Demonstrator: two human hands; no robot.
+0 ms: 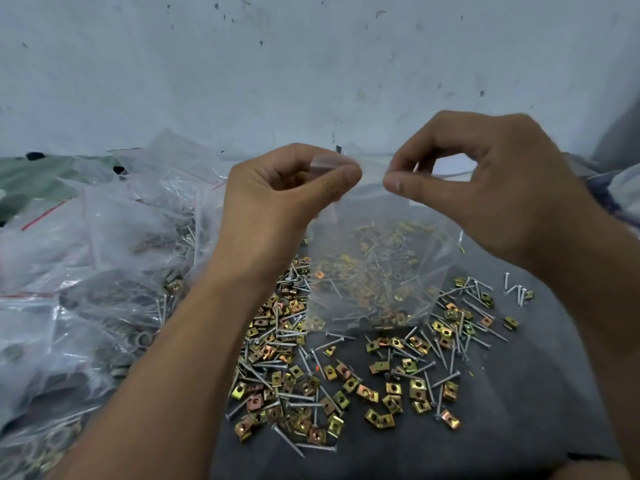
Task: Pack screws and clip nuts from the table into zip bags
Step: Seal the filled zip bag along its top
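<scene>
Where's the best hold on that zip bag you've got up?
Judging by its pose, the top edge. The zip bag hangs upright and limp, weighted low with parts. Left hand and right hand already pinch the strip from above, side by side.

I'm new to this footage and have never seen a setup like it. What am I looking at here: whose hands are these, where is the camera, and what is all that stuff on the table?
There is no machine here. One camera is worn on a person's head and looks forward and down, so you see that person's own two bare hands. The left hand and the right hand each pinch the top edge of a clear zip bag, holding it up above the table. The bag looks empty or nearly so; what shows through it lies behind. On the dark table surface lie loose silver screws mixed with brass-coloured clip nuts. At the left sits a pile of filled bags, some with red zip strips.
</scene>
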